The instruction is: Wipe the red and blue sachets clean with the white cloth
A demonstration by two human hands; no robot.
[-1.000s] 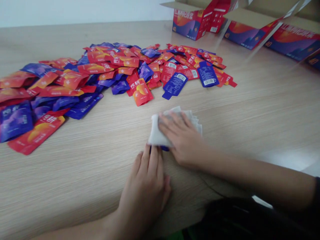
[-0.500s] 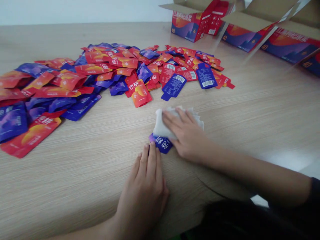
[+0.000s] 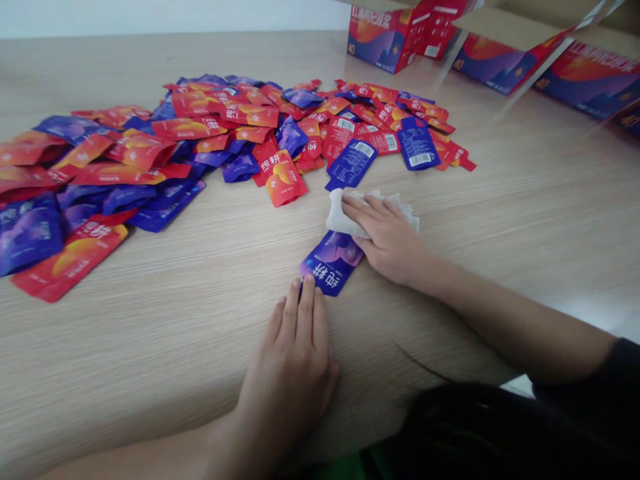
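A blue-purple pouch (image 3: 333,263) lies flat on the table in front of me. My left hand (image 3: 293,360) rests with its fingers stretched out and close together, the fingertips at the pouch's near left corner. Under the fingers of my right hand (image 3: 387,237) is a folded white cloth (image 3: 340,213), gripped against the table. The cloth covers the far edge of the pouch. Just beyond it, a blue pouch (image 3: 353,163) lies with its barcode side up.
A wide heap of red pouches (image 3: 250,115) and blue ones spreads across the far left and middle of the wooden table (image 3: 200,280). Open red-and-blue cartons (image 3: 383,37) stand along the back right. A dark thin strand (image 3: 423,363) shows near my right forearm.
My right hand has slid the cloth away from me and slightly right, uncovering more of the blue-purple pouch. My left hand stays at the pouch's corner. The view has tilted a little downward.
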